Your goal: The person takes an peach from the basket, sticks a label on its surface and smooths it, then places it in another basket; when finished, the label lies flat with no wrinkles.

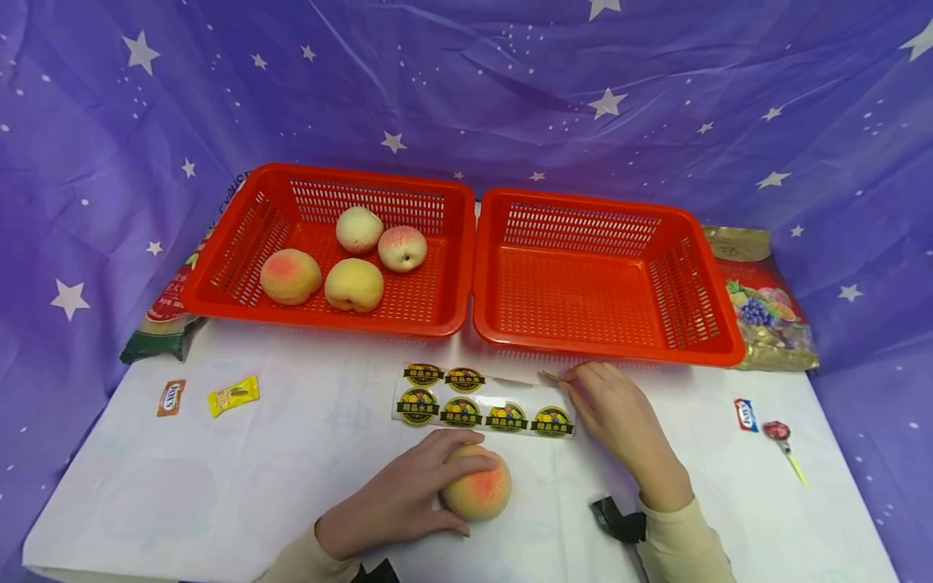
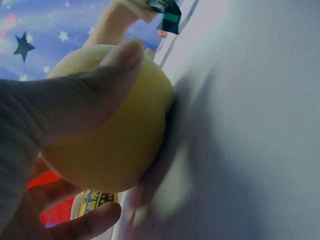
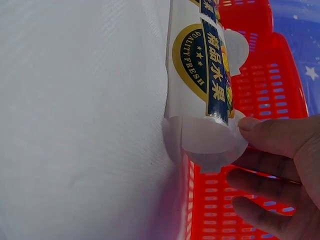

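Note:
My left hand (image 1: 408,494) grips a yellow-pink peach (image 1: 479,486) at the front of the white table, with its thumb and fingers round the fruit. In the left wrist view the thumb lies across the peach (image 2: 120,130). Behind it lies a sheet of round fruit stickers (image 1: 503,397), black and gold, with a blank stretch in the back row. At the sheet's back right corner my right hand (image 1: 619,413) pinches the edge between thumb and fingers. The right wrist view shows the curled end of the sticker sheet (image 3: 205,135), with a pale rounded piece at the thumb tip.
A red basket (image 1: 328,324) at the back left holds several peaches (image 1: 353,283); a second red basket (image 1: 612,348) stands beside it. Packaged bags (image 1: 765,300) lie at the outer sides. Small candies (image 1: 233,395) lie left, a wrapper (image 1: 746,414) and lollipop (image 1: 777,431) right.

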The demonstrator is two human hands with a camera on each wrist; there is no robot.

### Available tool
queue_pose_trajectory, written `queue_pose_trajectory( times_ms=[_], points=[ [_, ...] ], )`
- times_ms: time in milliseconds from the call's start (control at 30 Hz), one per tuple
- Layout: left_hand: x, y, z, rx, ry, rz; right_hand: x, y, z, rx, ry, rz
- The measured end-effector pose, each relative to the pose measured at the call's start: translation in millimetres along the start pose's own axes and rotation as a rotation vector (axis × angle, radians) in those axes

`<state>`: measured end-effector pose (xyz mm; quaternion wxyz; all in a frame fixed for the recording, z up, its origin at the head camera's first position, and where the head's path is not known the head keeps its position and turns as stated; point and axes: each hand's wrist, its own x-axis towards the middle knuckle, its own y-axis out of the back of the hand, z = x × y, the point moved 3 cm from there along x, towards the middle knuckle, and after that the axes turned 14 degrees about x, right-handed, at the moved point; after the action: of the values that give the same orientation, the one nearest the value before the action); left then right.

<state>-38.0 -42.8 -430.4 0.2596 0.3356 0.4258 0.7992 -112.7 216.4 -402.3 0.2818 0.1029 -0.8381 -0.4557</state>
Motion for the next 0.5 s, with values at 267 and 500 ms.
queue_pose_trajectory(
  times_ms=[267,500],
  points=[
    [6.6,2.0,1.9,-0.037,0.018,0.076,0,5,-4,-0.027,-0.012,0.026],
    [24.8,31.7,6.8,-0.573,0.340,0.037,4,20,-21,-0.024,0.003,0.124]
  ],
)
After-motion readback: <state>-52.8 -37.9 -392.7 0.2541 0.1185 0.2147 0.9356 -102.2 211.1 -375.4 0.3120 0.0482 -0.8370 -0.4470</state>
